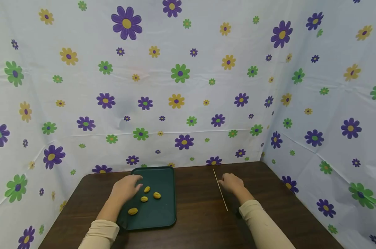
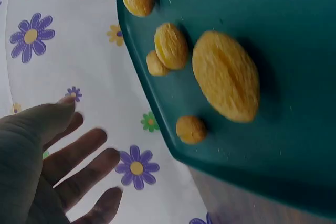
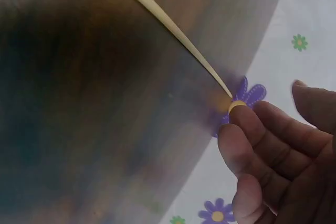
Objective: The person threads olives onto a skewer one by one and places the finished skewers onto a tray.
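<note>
My left hand (image 1: 125, 188) hovers over the left side of a dark green tray (image 1: 161, 219), its fingers loosely bent and holding nothing. On the tray lie several yellow-brown, wrinkled oval pieces, some with a lengthwise crease; the largest piece (image 2: 226, 76) shows in the left wrist view, apart from the fingers. A thin wooden skewer (image 1: 220, 190) lies on the table to the right. Just right of it is my right hand (image 1: 233, 183), fingers loosely curled. In the right wrist view the fingertips come near the far end of the skewer (image 3: 176, 30); contact cannot be told.
The dark brown wooden table (image 1: 195, 207) carries the tray and the skewer. Behind it and at the sides hangs a white flower-printed cloth (image 1: 163, 114), close to the table's back edge. Bare tabletop lies between tray and skewer.
</note>
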Tool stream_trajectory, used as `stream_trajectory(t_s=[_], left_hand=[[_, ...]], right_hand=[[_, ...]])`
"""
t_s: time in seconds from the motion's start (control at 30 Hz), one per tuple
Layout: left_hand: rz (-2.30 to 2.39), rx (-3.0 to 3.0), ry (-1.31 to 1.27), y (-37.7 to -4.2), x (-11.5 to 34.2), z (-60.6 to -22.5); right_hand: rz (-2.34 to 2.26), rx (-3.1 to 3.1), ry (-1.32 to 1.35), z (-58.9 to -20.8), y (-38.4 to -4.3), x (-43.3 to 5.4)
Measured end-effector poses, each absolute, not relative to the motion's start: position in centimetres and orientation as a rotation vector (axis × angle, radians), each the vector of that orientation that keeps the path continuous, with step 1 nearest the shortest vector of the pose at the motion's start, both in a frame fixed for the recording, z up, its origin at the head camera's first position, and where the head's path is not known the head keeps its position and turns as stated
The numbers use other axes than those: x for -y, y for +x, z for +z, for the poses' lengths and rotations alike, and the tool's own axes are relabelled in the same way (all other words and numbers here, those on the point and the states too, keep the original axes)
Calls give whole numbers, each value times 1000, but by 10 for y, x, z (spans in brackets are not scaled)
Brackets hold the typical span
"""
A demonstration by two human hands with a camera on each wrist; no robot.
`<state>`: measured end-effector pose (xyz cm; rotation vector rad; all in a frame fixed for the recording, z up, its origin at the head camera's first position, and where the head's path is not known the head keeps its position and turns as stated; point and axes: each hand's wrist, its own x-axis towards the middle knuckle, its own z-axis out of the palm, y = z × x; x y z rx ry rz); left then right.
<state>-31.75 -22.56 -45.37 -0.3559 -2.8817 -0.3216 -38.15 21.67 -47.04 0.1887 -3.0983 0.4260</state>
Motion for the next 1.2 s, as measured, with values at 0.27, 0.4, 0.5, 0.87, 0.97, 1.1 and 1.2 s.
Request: stream_trajectory(t_s=[0.27,0.4,0.5,0.87,0.97,1.1,1.2], left_hand=[[-349,2948,-454,-317,204,-461],[-338,2960,-473,-322,195,-467],[-319,2959,-492,-326,189,-471],[-257,2982,-516,-328,173,-477],[-253,2982,-511,-326,173,-479],[-251,2976,-509,-325,172,-482],[-257,2980,-508,-326,170,-485]], right_hand=[[505,3275,115,-480,-367,-213],[500,3327,53,-481,-363,-212],[481,3344,11,-481,-361,-210],[468,3384,-86,-507,-385,-212],[473,3385,-88,-516,-392,-212],[469,3378,-110,-494,-372,-201],[470,3371,-134,-485,-363,-196]])
